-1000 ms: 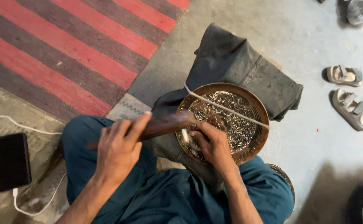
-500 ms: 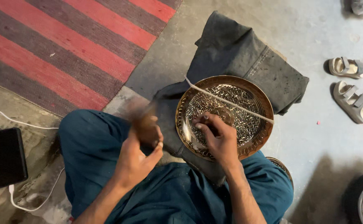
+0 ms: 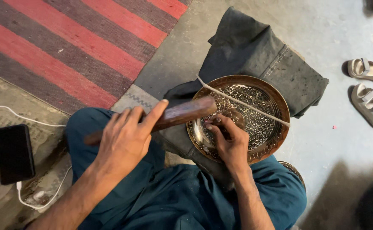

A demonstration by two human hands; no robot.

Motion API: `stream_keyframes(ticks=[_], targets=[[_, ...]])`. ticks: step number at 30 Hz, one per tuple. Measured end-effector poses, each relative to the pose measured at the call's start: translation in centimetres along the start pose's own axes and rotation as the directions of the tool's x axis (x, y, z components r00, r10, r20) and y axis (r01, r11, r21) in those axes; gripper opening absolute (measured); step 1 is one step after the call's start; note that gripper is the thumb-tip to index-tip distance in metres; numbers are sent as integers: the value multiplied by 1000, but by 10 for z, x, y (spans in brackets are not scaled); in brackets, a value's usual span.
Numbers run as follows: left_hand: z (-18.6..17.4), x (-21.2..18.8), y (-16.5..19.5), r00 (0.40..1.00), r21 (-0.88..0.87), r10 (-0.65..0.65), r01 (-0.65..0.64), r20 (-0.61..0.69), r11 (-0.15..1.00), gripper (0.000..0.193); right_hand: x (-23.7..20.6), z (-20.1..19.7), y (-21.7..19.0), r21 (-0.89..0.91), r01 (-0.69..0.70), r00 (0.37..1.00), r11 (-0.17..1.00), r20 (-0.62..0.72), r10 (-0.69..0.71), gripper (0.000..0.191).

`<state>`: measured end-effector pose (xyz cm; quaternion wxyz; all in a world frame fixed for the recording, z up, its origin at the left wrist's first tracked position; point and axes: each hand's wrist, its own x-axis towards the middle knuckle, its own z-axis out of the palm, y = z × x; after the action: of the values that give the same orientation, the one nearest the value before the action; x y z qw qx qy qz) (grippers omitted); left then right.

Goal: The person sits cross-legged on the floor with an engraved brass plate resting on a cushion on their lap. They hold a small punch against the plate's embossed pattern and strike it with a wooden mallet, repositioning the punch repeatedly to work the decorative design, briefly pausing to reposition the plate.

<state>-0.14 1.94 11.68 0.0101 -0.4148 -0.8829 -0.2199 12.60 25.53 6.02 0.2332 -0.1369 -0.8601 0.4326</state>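
The step looked like engraving: the left hand clenched one brown wooden mallet, the right hand pinched a small chisel on the single round engraved brass plate resting on dark cloth; a squarely aimed strike seemed needed next. Two sandals lay nearby

One camera only, worn on my head, looking almost straight down over my lap. It sits close: my left hand and right hand fill the middle, with the plate just beyond them. My knees run off the bottom edge. The rug lies top left, the sandals far right.
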Motion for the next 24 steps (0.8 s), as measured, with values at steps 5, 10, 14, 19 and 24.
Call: stream_keyframes(ticks=[5, 10, 14, 19, 24], targets=[[0, 9, 4, 979, -333, 81, -141, -188, 932, 86, 0, 1, -1, -13, -14, 1000, 1000, -9, 14, 20], [3, 11, 2, 975, 238, 201, -175, -93, 956, 82, 0, 1, 0, -42, -44, 999, 998, -11, 44, 22], [5, 11, 0, 977, -8, 155, -158, -147, 987, 86, 0, 2, 2, -4, 36, 999, 999, -35, -36, 25], [7, 11, 0, 961, -116, 147, -177, -234, 977, 84, 0, 2, 5, -32, -4, 1000, 999, -18, 3, 23], [9, 13, 0, 975, 169, 170, -146, -143, 975, 79, 1, 0, 6, -111, -61, 998, 992, -1, 61, 23]])
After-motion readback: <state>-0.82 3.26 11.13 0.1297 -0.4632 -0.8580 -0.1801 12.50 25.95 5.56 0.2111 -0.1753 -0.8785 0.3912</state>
